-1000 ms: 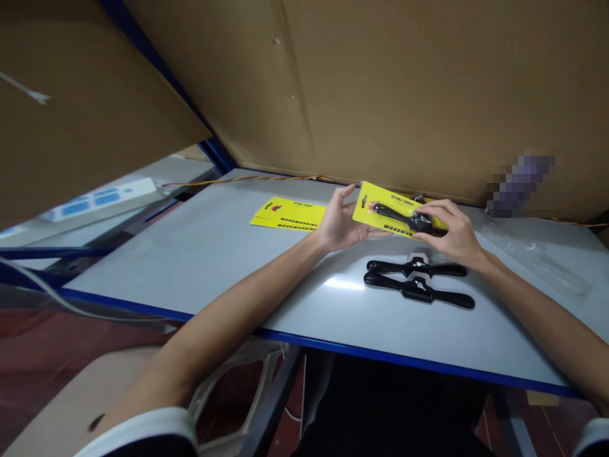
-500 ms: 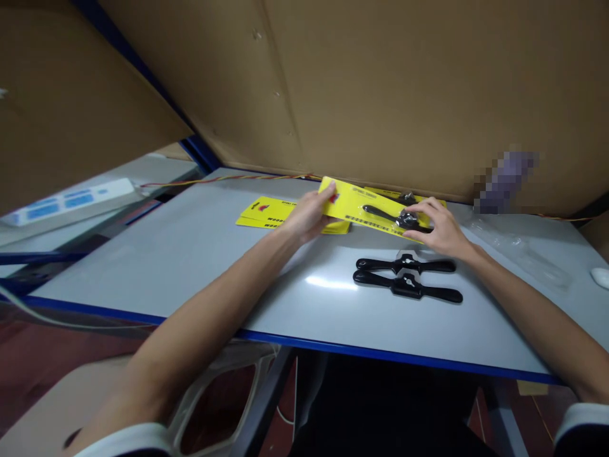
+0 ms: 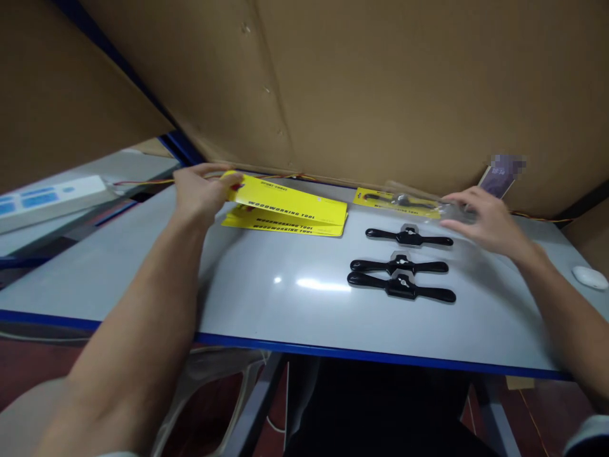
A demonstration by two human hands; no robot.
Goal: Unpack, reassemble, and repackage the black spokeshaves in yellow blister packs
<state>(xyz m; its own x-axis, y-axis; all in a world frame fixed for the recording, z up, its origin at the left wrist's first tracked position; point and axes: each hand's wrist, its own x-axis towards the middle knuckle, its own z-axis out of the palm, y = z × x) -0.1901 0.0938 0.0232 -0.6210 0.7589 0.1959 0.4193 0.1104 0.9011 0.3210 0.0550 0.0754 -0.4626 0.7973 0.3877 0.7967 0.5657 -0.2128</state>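
Observation:
My left hand [image 3: 202,190] pinches the left end of a yellow printed backing card [image 3: 290,198], its right end lowered onto more yellow cards [image 3: 280,225]. In my right hand [image 3: 495,222] is a clear plastic blister shell [image 3: 450,208], blurred by motion. Behind that shell lies a yellow card with a black spokeshave [image 3: 373,200] on it. Three loose black spokeshaves lie in front: a rear one [image 3: 409,237], a middle one [image 3: 380,264] and a front one [image 3: 402,289]. The front two lie close together.
A phone [image 3: 499,176] leans at the back right against the cardboard wall [image 3: 380,89]. A white mouse-like object [image 3: 590,277] sits at the table's right. At far left is a white power strip [image 3: 57,202]. A blue edge [image 3: 285,346] runs along the table front.
The yellow card has moved left in my left hand to the other cards. Its spokeshave now lies behind the other two. My right hand has moved right with the plastic shell.

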